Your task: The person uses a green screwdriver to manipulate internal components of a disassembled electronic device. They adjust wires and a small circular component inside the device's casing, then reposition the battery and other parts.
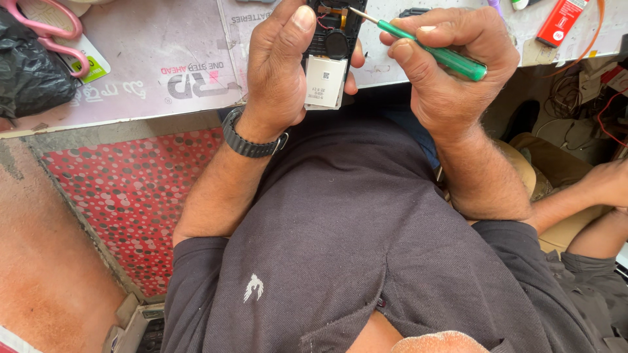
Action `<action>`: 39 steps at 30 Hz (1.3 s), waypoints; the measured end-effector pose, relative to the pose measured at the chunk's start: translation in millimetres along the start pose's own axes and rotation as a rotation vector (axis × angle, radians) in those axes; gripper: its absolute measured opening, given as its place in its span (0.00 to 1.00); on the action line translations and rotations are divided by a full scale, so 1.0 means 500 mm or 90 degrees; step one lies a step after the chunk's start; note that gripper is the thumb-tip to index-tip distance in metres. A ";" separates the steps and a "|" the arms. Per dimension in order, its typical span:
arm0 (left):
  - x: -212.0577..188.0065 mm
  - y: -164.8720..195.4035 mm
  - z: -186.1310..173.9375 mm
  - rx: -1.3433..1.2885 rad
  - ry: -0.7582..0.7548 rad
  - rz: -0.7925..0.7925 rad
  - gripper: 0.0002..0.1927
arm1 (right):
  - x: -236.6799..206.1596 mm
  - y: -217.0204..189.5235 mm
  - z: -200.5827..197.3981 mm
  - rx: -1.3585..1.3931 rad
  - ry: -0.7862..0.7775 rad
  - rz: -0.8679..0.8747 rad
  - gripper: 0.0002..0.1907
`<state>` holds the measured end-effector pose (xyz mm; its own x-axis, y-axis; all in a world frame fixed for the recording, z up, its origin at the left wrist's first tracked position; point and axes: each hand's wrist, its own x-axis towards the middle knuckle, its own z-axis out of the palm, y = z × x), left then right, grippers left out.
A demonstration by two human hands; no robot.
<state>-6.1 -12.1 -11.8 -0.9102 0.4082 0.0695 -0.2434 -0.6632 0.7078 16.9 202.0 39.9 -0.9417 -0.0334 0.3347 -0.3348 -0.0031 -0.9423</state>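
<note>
My left hand (278,65) grips the opened phone (330,46) above the bench edge; my right hand (451,62) pinches a green screwdriver (432,51), tip inside it. Beneath lies a printed sheet (163,72), pink scissors (55,29) beyond, red dotted floor (131,196) below.

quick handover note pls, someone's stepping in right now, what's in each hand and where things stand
Left hand: holds an opened phone upright over the table edge, back cover off, white battery showing.
Right hand: grips a green screwdriver, tip at the phone's upper inside.
Done: back is off.
Left: the inside work; cannot tell which screws are out.
Nearby: pink scissors, red tube.
</note>
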 end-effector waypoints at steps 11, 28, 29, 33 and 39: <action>-0.009 0.002 0.002 0.001 0.010 -0.018 0.25 | -0.010 0.008 -0.001 0.021 0.025 -0.002 0.14; -0.004 0.010 0.010 -0.004 0.029 -0.018 0.25 | 0.008 -0.023 0.002 -0.202 -0.080 -0.142 0.16; -0.005 0.009 0.009 -0.002 0.030 -0.019 0.25 | 0.010 -0.026 0.004 -0.210 -0.082 -0.143 0.16; -0.006 0.005 0.005 0.001 0.035 -0.022 0.25 | 0.018 -0.042 0.006 -0.229 -0.089 -0.128 0.16; -0.008 0.001 -0.003 0.022 0.017 -0.033 0.24 | 0.046 -0.063 -0.007 -0.235 -0.184 -0.184 0.16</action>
<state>-3.0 -15.0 -12.5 -0.9056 0.4239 0.0130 -0.2794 -0.6194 0.7337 5.5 204.7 77.1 -0.7802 -0.3565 0.5140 -0.6162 0.2963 -0.7298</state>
